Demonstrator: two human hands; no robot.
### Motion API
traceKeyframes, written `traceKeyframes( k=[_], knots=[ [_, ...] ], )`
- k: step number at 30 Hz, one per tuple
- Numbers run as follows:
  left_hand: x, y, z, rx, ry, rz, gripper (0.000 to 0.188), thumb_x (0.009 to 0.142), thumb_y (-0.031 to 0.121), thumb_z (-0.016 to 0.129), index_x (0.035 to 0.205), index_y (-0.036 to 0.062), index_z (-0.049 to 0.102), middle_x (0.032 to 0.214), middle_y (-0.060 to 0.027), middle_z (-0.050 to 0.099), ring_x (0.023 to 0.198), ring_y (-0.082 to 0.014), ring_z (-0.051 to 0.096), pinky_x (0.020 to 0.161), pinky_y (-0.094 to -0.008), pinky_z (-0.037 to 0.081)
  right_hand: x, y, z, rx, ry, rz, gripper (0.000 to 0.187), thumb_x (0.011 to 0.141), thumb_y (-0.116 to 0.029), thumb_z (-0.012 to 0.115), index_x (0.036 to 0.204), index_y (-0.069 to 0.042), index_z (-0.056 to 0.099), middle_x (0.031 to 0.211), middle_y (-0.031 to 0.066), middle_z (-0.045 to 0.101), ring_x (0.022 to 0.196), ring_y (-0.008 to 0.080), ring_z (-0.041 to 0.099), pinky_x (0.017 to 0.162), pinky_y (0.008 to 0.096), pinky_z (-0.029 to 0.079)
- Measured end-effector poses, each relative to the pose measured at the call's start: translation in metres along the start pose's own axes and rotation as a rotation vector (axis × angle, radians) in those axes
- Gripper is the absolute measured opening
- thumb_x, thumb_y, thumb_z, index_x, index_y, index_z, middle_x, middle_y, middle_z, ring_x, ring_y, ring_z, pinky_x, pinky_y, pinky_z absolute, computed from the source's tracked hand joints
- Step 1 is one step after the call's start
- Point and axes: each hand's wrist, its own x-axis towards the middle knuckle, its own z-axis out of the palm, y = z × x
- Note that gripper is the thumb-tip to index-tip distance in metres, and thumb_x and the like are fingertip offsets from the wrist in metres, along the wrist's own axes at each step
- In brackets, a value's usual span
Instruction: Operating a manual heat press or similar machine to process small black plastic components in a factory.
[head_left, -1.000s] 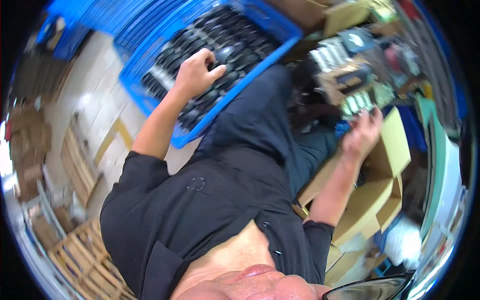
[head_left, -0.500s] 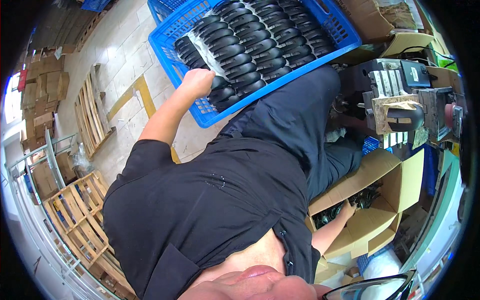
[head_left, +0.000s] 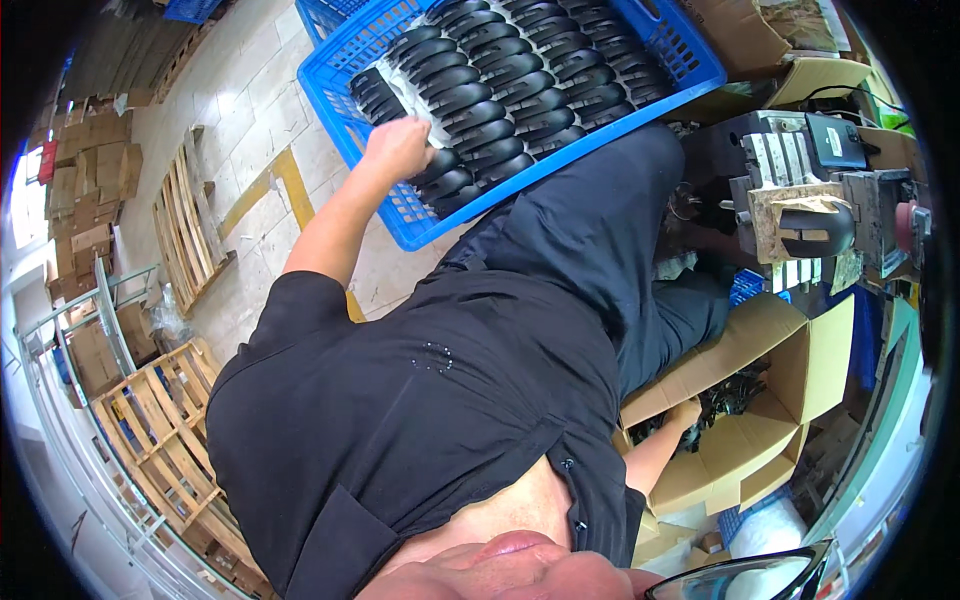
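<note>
Our L hand [head_left: 398,148], fingers curled, is over the blue crate [head_left: 410,225], upper ctr; can't tell if it grips the black curved parts [head_left: 480,115] there, nested in rows prob. to save space. Our R hand [head_left: 685,412]'s in the carton [head_left: 740,455], lower right; fingers' spread/hold unclear.

far left: stacked cardboard cartons [head_left: 98,178] | left: narrow wooden pallet [head_left: 188,215] on pale tiled floor [head_left: 250,128], yellow floor stripe [head_left: 294,190] near it | near left: wider slatted pallet [head_left: 170,442], grey metal frame [head_left: 107,303] and clear plastic wrap [head_left: 168,318] just beyond | near right: white bag [head_left: 766,528]
</note>
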Motion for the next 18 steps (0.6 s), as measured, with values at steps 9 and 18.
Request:
traceKeyframes(
  k=[9, 18],
  knots=[
    [0.025, 0.020, -0.073, -0.234, 0.339, 0.020, 0.037, 0.095, 0.043, 0.076, 0.102, 0.0068, 0.073, 0.099, -0.0169, 0.076, 0.094, -0.0374, 0.074, 0.084, -0.0479, 0.059, 0.006, 0.052, -0.024, -0.003, 0.009, 0.025, 0.052, 0.096, -0.022, 0.081, 0.133, 0.013, 0.069, 0.114, 0.0259, 0.079, 0.093, 0.0370, 0.076, 0.081, 0.0440, 0.060],
    [0.028, 0.047, -0.069, -0.275, 0.326, 0.113, 0.036, 0.097, 0.042, 0.074, 0.099, 0.0068, 0.072, 0.100, -0.0150, 0.075, 0.097, -0.0361, 0.074, 0.086, -0.0470, 0.058, -0.041, 0.022, -0.062, 0.610, -0.063, 0.237, 0.016, 0.094, 0.006, 0.074, 0.106, -0.003, 0.069, 0.095, 0.0039, 0.070, 0.074, 0.0147, 0.064, 0.056, 0.0270, 0.048]
  ],
)
